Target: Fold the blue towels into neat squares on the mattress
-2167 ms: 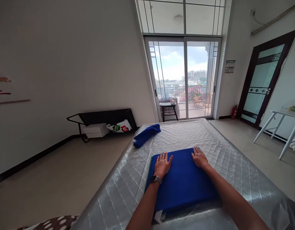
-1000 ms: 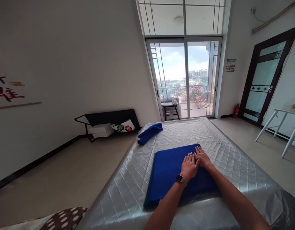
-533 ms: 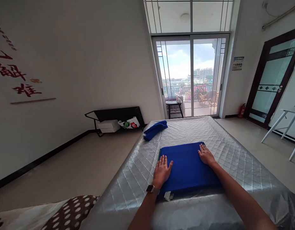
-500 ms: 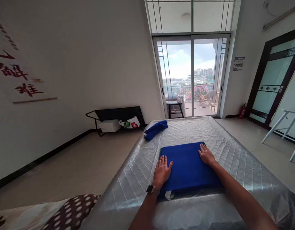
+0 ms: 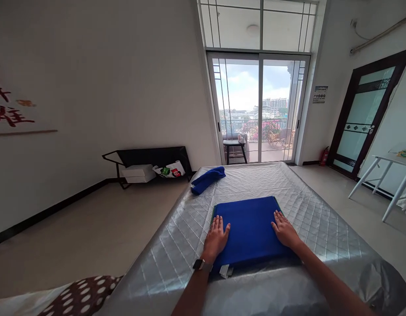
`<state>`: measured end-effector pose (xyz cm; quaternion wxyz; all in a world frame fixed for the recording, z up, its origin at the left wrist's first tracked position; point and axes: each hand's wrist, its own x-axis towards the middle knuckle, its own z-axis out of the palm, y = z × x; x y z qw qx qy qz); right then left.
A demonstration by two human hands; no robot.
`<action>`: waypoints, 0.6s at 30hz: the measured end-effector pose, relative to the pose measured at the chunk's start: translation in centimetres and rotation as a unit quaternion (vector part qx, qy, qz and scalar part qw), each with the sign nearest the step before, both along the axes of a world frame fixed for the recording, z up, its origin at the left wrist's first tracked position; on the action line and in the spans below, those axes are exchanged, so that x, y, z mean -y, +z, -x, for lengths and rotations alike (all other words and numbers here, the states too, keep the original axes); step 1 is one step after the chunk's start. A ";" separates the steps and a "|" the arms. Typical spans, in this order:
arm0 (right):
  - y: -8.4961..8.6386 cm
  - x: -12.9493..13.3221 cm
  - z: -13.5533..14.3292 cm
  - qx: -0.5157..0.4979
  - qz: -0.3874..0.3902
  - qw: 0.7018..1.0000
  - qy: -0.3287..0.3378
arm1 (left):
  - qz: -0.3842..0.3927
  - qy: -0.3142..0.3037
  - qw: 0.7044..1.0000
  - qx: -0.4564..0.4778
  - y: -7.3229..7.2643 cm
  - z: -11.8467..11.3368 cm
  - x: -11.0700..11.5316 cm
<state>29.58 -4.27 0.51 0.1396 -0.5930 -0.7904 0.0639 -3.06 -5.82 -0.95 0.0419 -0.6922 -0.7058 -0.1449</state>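
Folded blue cloth (image 5: 250,230) on silver quilted bed cover (image 5: 163,267), its side edges partly hidden under left hand (image 5: 216,237) and right hand (image 5: 285,230), both grips open and flat, writing on white tag (image 5: 225,271) unreadable.

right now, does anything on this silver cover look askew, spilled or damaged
No spill or damage shows. The loose blue cloth far left on the silver cover looks askew: it is bunched, while the folded blue cloth under the left hand and right hand lies flat. A pale tag also sticks out at its near edge.
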 end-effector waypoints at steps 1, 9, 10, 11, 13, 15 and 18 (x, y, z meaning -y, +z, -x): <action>-0.2 0.1 0.0 -0.006 -0.005 1.000 0.000 | -0.005 0.003 1.000 -0.006 0.1 0.1 0.0; -0.8 0.0 0.3 -0.012 -0.031 0.999 -0.001 | -0.071 -0.043 0.995 -0.046 2.9 -6.6 1.0; -0.8 0.0 0.3 -0.008 -0.033 0.999 -0.002 | -0.067 -0.080 0.993 -0.046 3.2 -8.6 1.2; -0.9 0.1 0.3 -0.005 -0.036 0.999 -0.002 | -0.060 -0.120 0.990 -0.046 3.3 -10.6 1.4; -0.9 0.1 0.3 0.003 -0.045 0.999 0.002 | -0.042 -0.190 0.980 -0.043 3.2 -14.1 1.7; -0.9 0.1 0.3 0.011 -0.051 0.999 0.007 | -0.026 -0.225 0.973 -0.036 3.0 -16.2 2.0; -0.6 0.2 0.4 0.014 -0.043 0.999 0.000 | -0.013 -0.205 0.978 -0.027 2.5 -16.2 2.5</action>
